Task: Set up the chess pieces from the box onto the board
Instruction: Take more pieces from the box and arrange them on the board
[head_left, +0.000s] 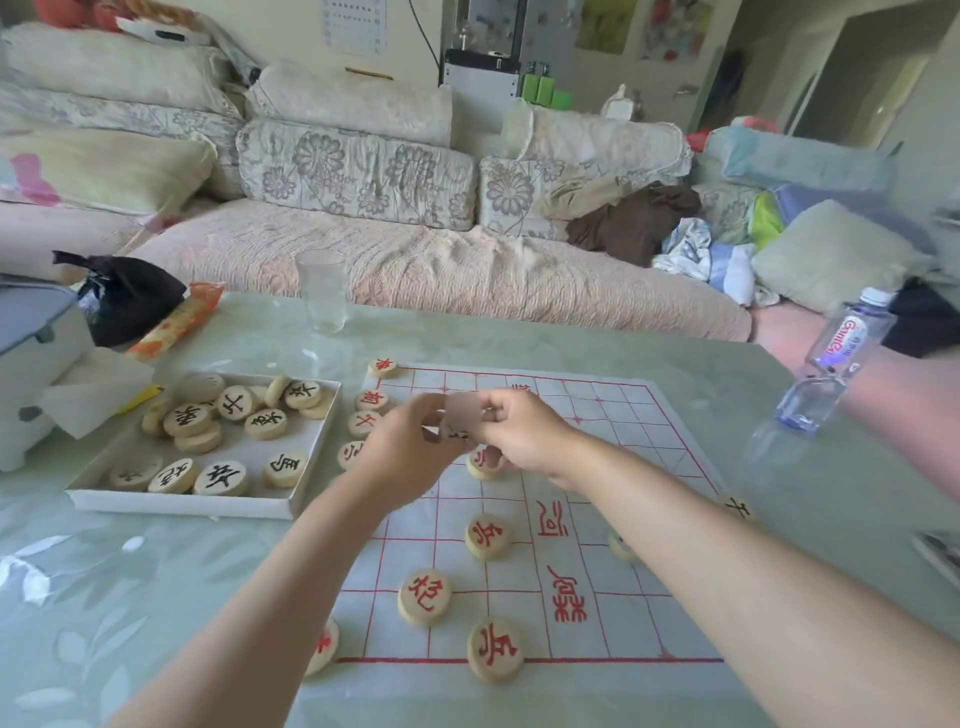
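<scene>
A white cloth chess board (597, 467) with a red grid lies on the table in front of me. Several round pieces with red characters (487, 536) stand along its left and near part. To the left is a shallow white box (182, 501) holding several pieces with black characters (221, 478). My left hand (410, 447) and my right hand (524, 431) meet above the far left of the board. Their fingertips pinch one blurred black-lettered piece (456, 434) between them.
An empty glass (322, 291) stands behind the board and a water bottle (831, 358) at the right. A black bag (124, 296), a snack packet (176, 322), crumpled tissue (98, 389) and a white container (31, 353) crowd the far left. A sofa (415, 260) runs behind the table.
</scene>
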